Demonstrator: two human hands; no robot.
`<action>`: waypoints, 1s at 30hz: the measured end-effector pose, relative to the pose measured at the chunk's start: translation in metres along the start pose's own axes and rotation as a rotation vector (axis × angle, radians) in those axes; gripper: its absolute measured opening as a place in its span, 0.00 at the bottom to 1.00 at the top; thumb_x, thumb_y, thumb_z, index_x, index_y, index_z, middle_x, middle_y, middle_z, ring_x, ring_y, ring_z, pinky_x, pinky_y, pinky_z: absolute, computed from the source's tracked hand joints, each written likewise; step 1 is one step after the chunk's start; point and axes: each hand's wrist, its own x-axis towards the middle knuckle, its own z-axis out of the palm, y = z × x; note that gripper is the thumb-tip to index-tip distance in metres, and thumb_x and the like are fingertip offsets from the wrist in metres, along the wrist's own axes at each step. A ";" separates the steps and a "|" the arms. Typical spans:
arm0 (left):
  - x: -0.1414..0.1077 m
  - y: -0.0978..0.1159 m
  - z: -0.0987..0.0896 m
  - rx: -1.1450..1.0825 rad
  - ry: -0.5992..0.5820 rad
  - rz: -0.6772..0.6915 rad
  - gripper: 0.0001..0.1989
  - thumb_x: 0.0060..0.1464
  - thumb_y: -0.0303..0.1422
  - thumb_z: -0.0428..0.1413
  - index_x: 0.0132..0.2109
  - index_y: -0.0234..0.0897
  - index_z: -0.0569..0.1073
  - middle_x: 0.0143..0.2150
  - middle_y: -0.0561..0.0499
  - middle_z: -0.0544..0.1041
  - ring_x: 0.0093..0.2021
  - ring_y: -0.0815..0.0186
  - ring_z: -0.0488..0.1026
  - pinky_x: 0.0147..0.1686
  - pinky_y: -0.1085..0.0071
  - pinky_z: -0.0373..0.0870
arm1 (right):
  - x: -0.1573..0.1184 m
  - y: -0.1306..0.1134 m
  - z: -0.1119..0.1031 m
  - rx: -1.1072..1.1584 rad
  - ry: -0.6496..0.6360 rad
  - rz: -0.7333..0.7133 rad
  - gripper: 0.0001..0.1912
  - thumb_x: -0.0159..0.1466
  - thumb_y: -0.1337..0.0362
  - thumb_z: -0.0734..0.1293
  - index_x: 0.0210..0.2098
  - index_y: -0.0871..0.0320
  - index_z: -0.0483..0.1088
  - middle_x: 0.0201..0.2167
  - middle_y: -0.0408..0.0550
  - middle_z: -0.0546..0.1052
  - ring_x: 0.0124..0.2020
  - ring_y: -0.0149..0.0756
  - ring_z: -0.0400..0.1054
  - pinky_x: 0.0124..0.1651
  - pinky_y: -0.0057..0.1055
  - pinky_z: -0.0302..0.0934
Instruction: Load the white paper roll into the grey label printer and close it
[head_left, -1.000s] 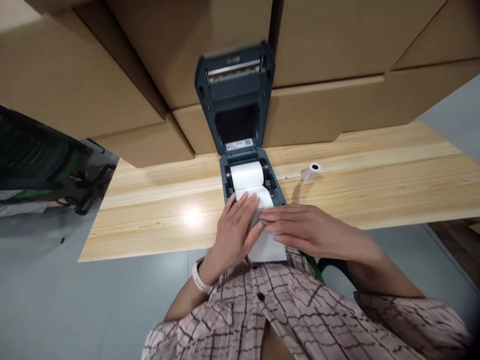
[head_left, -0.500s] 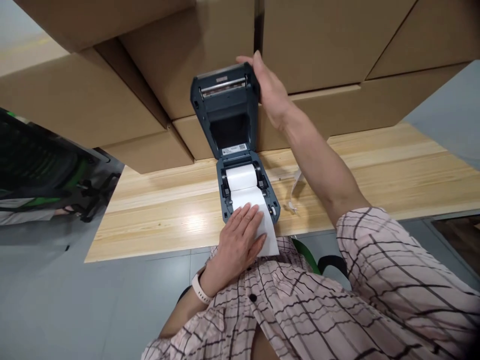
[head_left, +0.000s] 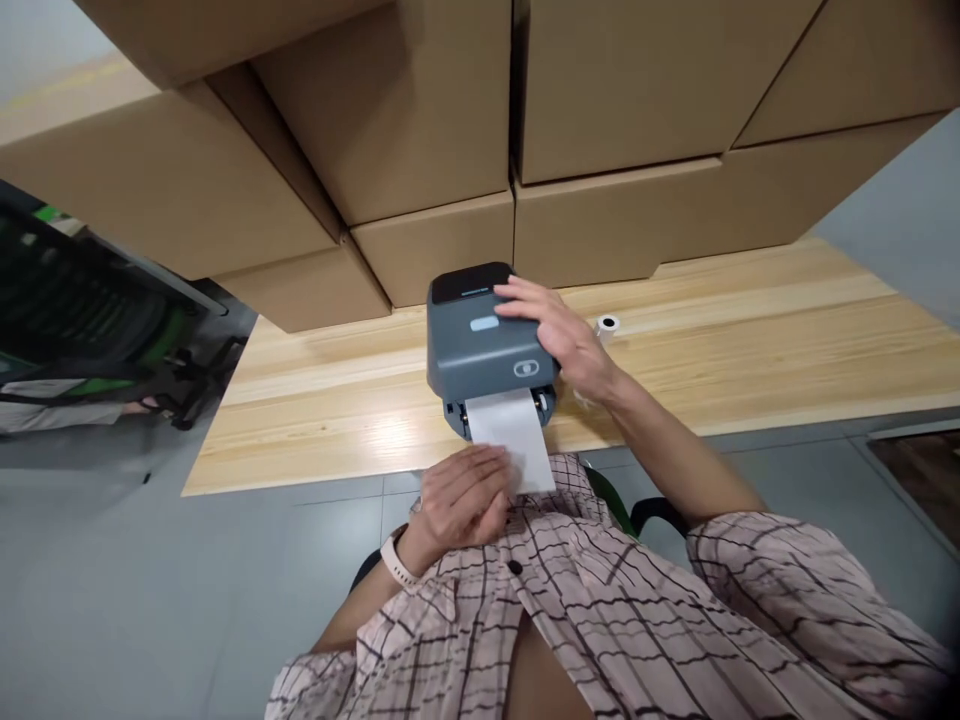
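A dark blue-grey label printer stands on the wooden table, its lid lowered almost onto the base, with the base's front parts showing beneath it. My right hand lies along the lid's right side, fingers stretched out over the top. From the front of the printer a strip of white label paper hangs down past the table edge. My left hand is closed at the left edge of this strip, fingertips over the paper. The lid now hides the paper roll inside.
Large cardboard boxes are stacked along the back of the table. Right of the printer lies a small white roll with a dark core. A dark chair stands at the left, on the floor.
My right hand has swung the printer lid down from upright, covering the paper roll. My left hand has gone from lying flat on the paper to closing at its left edge, slightly lower.
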 end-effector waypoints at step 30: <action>-0.034 0.024 0.031 -0.351 0.391 -1.238 0.22 0.57 0.53 0.68 0.45 0.40 0.78 0.42 0.49 0.79 0.39 0.64 0.77 0.39 0.69 0.74 | -0.073 0.018 0.056 -0.096 0.179 0.006 0.27 0.78 0.56 0.49 0.67 0.44 0.70 0.80 0.42 0.62 0.83 0.49 0.48 0.80 0.66 0.51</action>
